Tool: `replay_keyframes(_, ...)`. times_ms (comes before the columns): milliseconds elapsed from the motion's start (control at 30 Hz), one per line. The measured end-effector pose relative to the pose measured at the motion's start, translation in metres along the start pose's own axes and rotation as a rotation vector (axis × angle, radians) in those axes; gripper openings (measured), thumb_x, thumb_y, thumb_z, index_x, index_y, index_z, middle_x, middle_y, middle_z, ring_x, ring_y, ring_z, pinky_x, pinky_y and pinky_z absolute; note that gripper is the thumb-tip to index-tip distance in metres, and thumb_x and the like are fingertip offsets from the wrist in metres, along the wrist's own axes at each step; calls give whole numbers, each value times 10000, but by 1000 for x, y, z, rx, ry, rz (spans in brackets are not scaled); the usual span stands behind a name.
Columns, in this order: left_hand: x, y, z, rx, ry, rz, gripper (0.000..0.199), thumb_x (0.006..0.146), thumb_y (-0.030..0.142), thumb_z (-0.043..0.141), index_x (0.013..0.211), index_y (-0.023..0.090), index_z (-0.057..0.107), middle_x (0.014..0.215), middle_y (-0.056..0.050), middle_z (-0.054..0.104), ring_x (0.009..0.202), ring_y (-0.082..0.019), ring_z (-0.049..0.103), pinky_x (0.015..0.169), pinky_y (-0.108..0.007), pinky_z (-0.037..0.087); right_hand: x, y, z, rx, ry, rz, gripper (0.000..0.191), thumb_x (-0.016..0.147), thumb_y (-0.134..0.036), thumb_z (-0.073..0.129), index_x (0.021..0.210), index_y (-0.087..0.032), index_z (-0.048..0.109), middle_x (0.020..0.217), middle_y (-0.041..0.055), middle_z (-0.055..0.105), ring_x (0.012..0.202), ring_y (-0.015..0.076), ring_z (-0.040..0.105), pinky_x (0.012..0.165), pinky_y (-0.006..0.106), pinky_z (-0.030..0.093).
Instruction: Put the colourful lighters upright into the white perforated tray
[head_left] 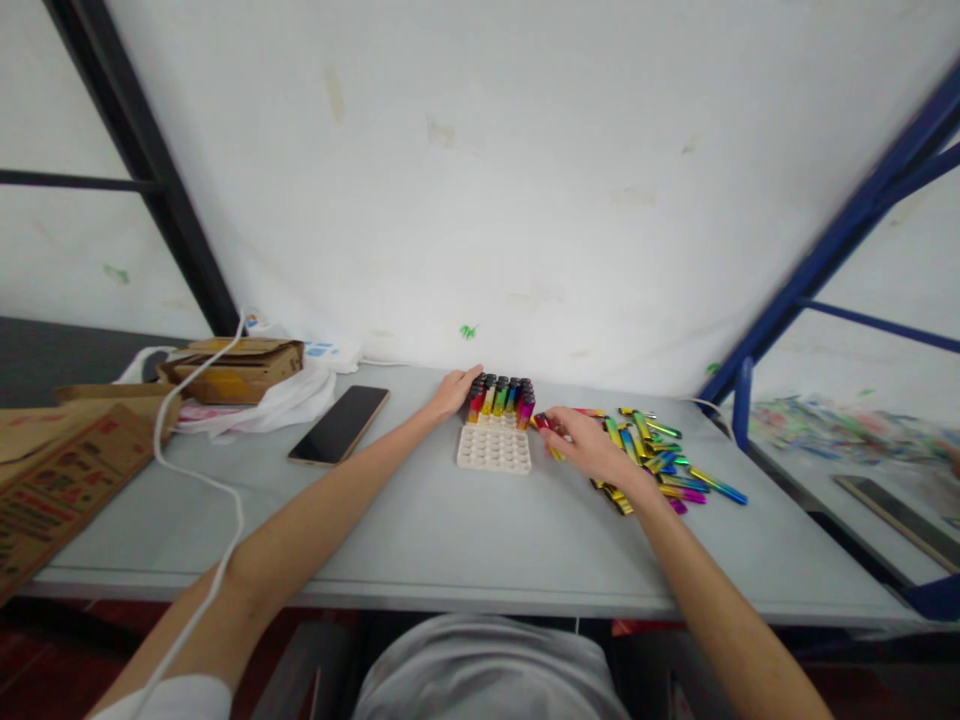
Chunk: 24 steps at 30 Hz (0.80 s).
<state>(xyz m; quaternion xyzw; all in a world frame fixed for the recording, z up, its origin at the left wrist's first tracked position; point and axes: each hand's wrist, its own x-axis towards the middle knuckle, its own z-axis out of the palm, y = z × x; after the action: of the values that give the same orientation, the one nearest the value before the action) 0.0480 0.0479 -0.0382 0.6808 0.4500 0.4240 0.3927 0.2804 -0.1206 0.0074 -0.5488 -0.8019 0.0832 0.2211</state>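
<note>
A white tray (493,462) with rows of round holes lies on the table. Several shiny coloured lighters (501,398) with dark tops stand upright in its far part, while the near rows of holes are bare. My left hand (454,392) is at the tray's far left corner, fingers stretched out against the standing lighters; its fingertips are partly hidden. Just right of the tray, my right hand (579,440) is closed on a red lighter (541,421). A yellow piece shows under that hand, and I cannot tell whether it is held too.
Loose metallic lighters (652,450) lie in a heap to the right. Left of the tray is a phone (340,425). Cardboard boxes (82,460), a white plastic bag (281,405) and a white cable (199,477) occupy the left side. A blue frame (810,265) stands at right.
</note>
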Motion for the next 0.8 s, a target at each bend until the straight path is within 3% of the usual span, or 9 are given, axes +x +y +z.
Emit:
replay_keyframes(133,1,-1,1,47,-17,28,638,800,769,412,527,203,522,509,2,478,635,-182,459,639,-306,344,-3,-18,5,211,-13,-140,237,1026,-338,445,1113,-163,580,1001,74,664,832,177,616,788,296,469)
replay_keyframes(300,-1,0,0,51,-10,37,636,805,760,414,532,199,542,517,-2,488,645,-186,464,647,-308,342,-6,-40,12,159,-136,-258,269,1014,-340,500,1205,-182,605,1044,79,696,867,193,624,814,307,466)
replay_keyframes(500,-1,1,-1,47,-24,34,632,801,759,417,507,207,508,499,4,454,626,-179,439,647,-310,328,-5,-41,16,98,-158,-203,232,1012,-353,505,1107,-190,640,911,49,705,778,185,613,749,291,441)
replay_keyframes(800,-1,2,-1,22,-34,46,624,790,761,427,543,200,543,522,5,473,639,-185,439,650,-308,335,-2,-46,13,182,-184,-114,214,1016,-372,491,1054,-202,615,772,7,699,709,175,623,696,278,434)
